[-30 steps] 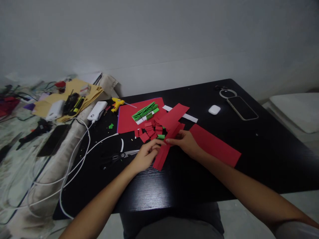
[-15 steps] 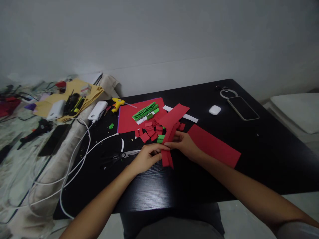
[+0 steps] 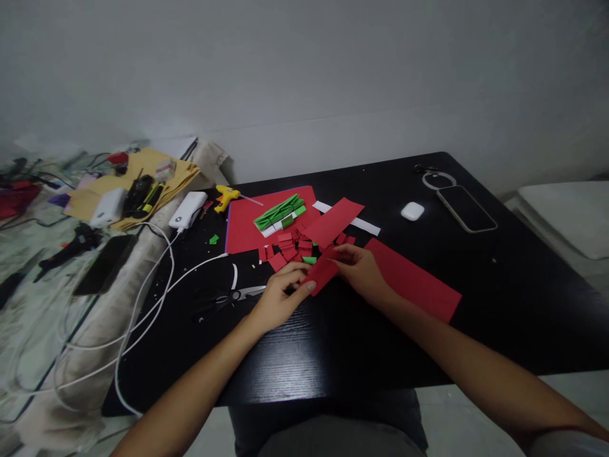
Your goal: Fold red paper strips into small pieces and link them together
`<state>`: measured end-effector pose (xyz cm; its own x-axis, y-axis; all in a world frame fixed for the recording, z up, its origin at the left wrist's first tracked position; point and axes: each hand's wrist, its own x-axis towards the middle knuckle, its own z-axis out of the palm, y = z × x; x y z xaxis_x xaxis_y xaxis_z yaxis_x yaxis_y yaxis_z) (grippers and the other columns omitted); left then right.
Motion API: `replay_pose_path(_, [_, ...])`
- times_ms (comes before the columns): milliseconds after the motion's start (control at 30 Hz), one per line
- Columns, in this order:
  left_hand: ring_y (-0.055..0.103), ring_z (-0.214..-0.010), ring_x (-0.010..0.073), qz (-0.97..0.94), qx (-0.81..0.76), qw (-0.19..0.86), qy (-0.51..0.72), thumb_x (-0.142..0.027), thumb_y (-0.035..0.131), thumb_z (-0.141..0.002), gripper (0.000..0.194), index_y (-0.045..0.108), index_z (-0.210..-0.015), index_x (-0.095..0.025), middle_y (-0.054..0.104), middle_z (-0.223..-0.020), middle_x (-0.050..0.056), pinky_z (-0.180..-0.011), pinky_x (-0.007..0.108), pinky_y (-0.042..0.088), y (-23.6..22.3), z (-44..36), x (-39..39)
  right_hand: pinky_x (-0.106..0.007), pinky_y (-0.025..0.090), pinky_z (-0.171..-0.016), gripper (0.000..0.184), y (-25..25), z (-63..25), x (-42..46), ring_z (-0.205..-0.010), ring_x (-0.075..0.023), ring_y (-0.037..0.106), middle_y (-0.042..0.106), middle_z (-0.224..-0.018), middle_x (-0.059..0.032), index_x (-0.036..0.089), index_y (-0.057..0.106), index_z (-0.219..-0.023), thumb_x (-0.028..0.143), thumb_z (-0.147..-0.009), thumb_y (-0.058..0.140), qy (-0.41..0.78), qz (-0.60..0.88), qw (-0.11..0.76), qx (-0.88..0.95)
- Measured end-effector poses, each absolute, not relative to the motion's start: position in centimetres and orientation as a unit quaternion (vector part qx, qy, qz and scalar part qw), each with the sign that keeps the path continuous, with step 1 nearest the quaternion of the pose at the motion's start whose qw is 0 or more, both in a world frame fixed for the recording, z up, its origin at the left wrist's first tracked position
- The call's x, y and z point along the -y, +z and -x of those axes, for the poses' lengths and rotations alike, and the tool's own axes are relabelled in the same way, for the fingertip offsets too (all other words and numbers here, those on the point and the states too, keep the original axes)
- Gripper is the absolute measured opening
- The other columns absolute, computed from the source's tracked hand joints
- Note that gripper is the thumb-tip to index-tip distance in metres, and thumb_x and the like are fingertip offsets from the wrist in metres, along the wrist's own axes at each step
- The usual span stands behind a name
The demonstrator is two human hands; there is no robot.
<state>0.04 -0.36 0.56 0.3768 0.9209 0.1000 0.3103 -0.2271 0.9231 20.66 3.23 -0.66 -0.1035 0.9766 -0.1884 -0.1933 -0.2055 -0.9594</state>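
Note:
Both hands meet at the middle of the black table (image 3: 499,298). My left hand (image 3: 280,297) pinches the near end of a folded red paper strip (image 3: 322,275). My right hand (image 3: 360,269) pinches the strip's far end. Just behind the hands lies a heap of small red paper pieces (image 3: 288,246) with a few green bits (image 3: 309,259). A large red sheet (image 3: 413,279) lies under my right wrist. Another red strip (image 3: 335,221) lies behind the heap.
Scissors (image 3: 228,298) lie left of my left hand. Farther back sit a red sheet (image 3: 245,225) with green folded paper (image 3: 280,212), a yellow glue gun (image 3: 224,197), and a power bank (image 3: 188,210) with white cables (image 3: 143,304). A phone (image 3: 466,207) and earbud case (image 3: 412,211) rest far right.
The long red strip has been folded over on itself; it was stretched toward me, then doubled, and now shows as a short folded piece between both hands.

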Motion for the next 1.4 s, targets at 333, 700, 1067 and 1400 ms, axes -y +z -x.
replay_pose_path(333, [0.048,-0.061,0.0119,-0.660,-0.506,0.429,0.351,-0.041,0.060,-0.092,0.034,0.059,-0.068,-0.016,0.056,-0.066,-0.001,-0.060,0.024,0.036,0.3,-0.1,0.3,-0.037,0.065,-0.073,0.030,-0.2,-20.0,-2.0,-0.081,-0.0207,0.073,0.074,-0.097,-0.0050,0.020,0.071,-0.096,0.045,-0.080,0.074,0.639,0.415,0.464,0.451])
replay_pose_path(700, [0.050,-0.064,0.0114,-0.675,-0.494,0.419,0.354,-0.039,0.064,-0.091,0.032,0.061,-0.069,-0.015,0.058,-0.070,0.000,-0.061,0.023,0.037,-0.3,0.1,0.0,-0.035,0.063,-0.078,0.032,-0.2,-19.8,-1.7,-0.084,-0.0195,0.072,0.074,-0.091,-0.0020,0.021,0.071,-0.098,0.039,-0.073,0.082,0.626,0.408,0.473,0.465])
replay_pose_path(1067, [0.054,-0.068,0.0126,-0.686,-0.480,0.417,0.352,-0.039,0.065,-0.090,0.030,0.064,-0.072,-0.016,0.060,-0.075,0.001,-0.063,0.025,0.040,-0.4,0.1,-0.1,-0.034,0.062,-0.074,0.025,-0.4,-19.8,-1.7,-0.083,-0.0202,0.072,0.075,-0.089,-0.0013,0.023,0.073,-0.095,0.036,-0.075,0.080,0.602,0.426,0.475,0.480])
replay_pose_path(1400, [0.061,-0.085,0.0156,-0.720,-0.459,0.381,0.354,-0.034,0.064,-0.092,0.018,0.068,-0.086,-0.018,0.067,-0.094,0.004,-0.078,0.028,0.046,0.4,0.0,0.0,-0.035,0.057,-0.080,0.022,-0.2,-19.9,-1.6,-0.081,-0.0209,0.072,0.076,-0.086,-0.0026,0.021,0.075,-0.088,0.037,-0.074,0.080,0.557,0.449,0.461,0.524])
